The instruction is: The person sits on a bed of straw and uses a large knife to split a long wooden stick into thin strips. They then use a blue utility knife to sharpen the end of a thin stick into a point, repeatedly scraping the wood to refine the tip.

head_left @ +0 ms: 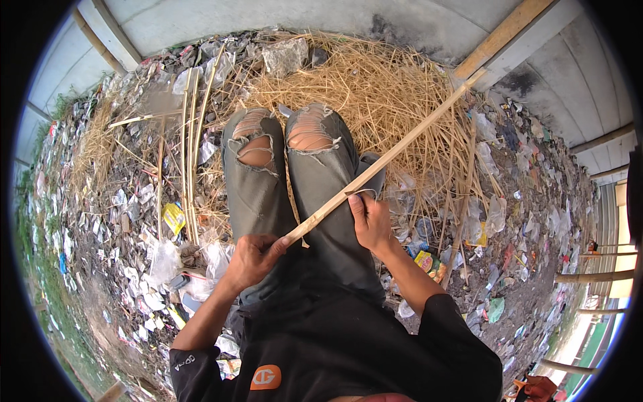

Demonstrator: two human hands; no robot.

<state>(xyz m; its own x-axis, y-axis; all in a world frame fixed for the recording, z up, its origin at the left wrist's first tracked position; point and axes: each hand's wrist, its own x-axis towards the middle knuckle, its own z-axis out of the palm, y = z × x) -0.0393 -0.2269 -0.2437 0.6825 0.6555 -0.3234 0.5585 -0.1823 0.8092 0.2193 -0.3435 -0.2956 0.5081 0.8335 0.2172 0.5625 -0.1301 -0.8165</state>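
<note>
A long pale bamboo strip [395,151] runs slantwise across my lap, from low near my left hand up to the far right. My left hand [258,258] is closed around its near end, and a small curl of split fibre [305,243] hangs there. Farther along, my right hand [372,220] is closed at the strip's edge, thumb pressed against it. A small dark bit and a thin curved sliver [366,192] show by that thumb; whether a tool sits in the fist is hidden.
Beyond my knees in torn trousers [258,174] lies a heap of straw-coloured shavings [362,74]. Several cut strips [191,154] lie at the left. Plastic litter [164,261] covers the ground on both sides. A grey panel wall [321,17] with bamboo poles [499,37] stands behind.
</note>
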